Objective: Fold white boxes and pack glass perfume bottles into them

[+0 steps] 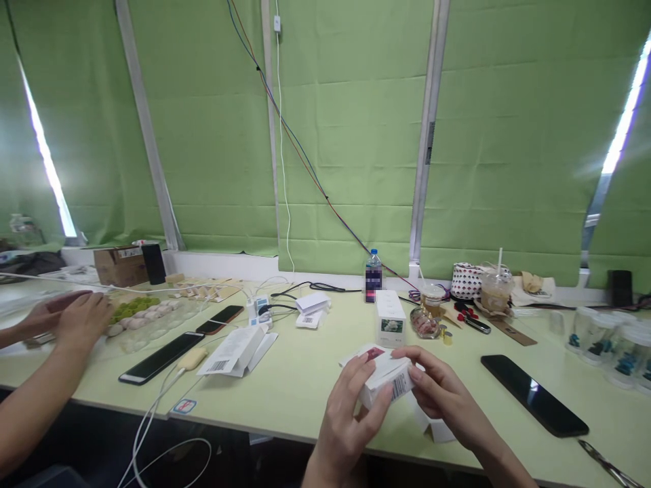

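Well, at the far left a co-worker's hands (76, 318) are busy beside green and pale pieces (135, 312) in a clear tray; next come a large phone (163, 359), a smaller phone (226, 318) and a yellowish power pack (193, 359) with a white cable; just right of these, an open white carton (228, 352) lies on the counter (300, 407), its panels folded out rather than squared into a box; farther back, near a power adapter (259, 310), is more folded white packaging (312, 308).

Of the wearer's two hands, the left hand (348, 423) curls its fingers over the top of a small white box (385, 376), thumb against the near side; the right hand (442, 396) pinches the box's right corner between thumb and fingertips; the box is held up above the counter, tilted, its sides already squared, though whether every flap is tucked I cannot tell; beyond it another white box (391, 332) rests on the counter, fully shaped by the look of it; below the hands sits a folded white card (440, 430); farther right come a black phone (534, 394), lidded clear jars (623, 356) and a metal tool (607, 464).
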### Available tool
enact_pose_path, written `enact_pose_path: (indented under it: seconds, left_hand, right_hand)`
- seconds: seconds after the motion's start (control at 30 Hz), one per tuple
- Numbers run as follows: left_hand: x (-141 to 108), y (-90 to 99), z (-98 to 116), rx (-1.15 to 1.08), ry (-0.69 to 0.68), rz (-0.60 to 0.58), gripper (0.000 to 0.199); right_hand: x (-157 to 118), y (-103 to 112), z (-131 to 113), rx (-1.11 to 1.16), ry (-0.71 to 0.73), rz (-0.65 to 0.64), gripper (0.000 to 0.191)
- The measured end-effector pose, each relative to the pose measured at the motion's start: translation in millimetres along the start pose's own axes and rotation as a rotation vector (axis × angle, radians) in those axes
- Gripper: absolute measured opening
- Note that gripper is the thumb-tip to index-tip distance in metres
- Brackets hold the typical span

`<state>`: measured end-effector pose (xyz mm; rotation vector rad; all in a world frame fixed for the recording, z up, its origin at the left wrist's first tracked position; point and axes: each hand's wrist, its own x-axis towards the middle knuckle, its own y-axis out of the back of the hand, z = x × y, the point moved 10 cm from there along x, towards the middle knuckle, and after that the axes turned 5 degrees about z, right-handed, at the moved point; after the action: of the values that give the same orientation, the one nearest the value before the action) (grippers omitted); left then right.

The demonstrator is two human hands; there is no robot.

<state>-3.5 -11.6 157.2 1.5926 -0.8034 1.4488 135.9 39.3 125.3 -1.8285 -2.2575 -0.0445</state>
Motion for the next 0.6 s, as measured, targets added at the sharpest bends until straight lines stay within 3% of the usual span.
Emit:
enact_pose_path:
  seconds: [0.33,0.6]
  left_hand:
    - [-9.4,-9.0,14.7,0.086,-0.2,-0.07,0.042]
    - [-8.6,-7.9,4.7,0.028,-0.09,-0.047,0.039]
  right_hand:
    - [5.7,5.9,8.0,0.065,0.069,0.045,0.031]
    - [3.8,1.0,0.3,0.029,0.076,0.041,0.031]
